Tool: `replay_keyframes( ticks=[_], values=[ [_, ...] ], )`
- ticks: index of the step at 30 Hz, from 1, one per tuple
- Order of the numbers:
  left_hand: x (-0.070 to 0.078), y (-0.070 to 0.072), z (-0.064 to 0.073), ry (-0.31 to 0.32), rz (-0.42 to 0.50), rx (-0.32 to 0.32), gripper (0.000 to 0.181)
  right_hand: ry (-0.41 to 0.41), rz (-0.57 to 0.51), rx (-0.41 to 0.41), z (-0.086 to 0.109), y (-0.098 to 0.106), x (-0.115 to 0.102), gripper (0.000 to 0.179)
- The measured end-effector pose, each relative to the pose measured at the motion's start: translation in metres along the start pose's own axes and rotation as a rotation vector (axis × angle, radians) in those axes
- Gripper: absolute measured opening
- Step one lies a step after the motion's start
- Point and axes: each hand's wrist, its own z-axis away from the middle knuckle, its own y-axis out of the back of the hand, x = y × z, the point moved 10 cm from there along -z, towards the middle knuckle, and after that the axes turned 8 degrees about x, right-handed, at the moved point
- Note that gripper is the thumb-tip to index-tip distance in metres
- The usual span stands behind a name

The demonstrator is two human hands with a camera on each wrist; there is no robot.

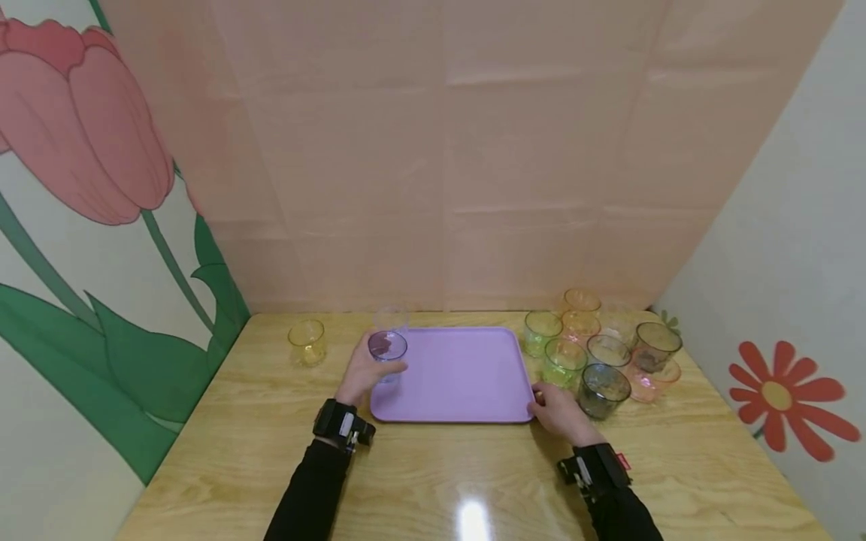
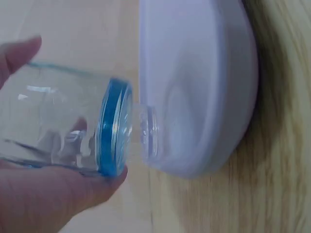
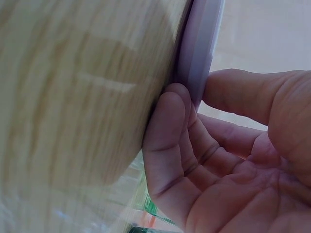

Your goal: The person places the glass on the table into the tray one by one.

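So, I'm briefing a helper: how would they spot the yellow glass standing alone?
On the wooden table, find the purple tray. Left of it, past the left hand, stands the yellow glass. No other glass stands farther left, and neither hand touches it.

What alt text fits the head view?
The left hand holds a glass at the left end of a purple tray; the right hand grips its near right corner. More glasses stand on the table, mostly at right.
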Motion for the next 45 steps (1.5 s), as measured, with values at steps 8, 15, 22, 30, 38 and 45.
replay_keyframes(
  ticks=[8, 15, 22, 30, 38, 45],
  values=[
    [-0.005, -0.007, -0.002, -0.001, -0.050, -0.060, 0.085, -0.016, -0.003, -0.006, 0.000, 0.000, 0.005, 0.031],
    [-0.011, -0.006, -0.006, -0.025, -0.051, -0.039, 0.088, -0.026, -0.001, -0.014, 0.001, -0.002, 0.006, 0.032],
    [-0.020, -0.006, -0.007, 0.021, -0.067, -0.027, 0.087, -0.017, 0.001, -0.009, 0.002, -0.002, 0.004, 0.032],
    [-0.019, -0.005, -0.009, 0.037, -0.092, -0.017, 0.088, -0.007, -0.002, -0.003, 0.001, 0.000, 0.003, 0.030],
    [-0.019, -0.004, -0.012, 0.021, -0.160, -0.002, 0.086, 0.005, 0.006, 0.001, 0.001, -0.001, 0.002, 0.030],
    [-0.015, -0.003, -0.011, 0.016, -0.215, -0.009, 0.086, 0.010, 0.008, 0.002, -0.001, 0.000, 0.000, 0.030]
  ],
)
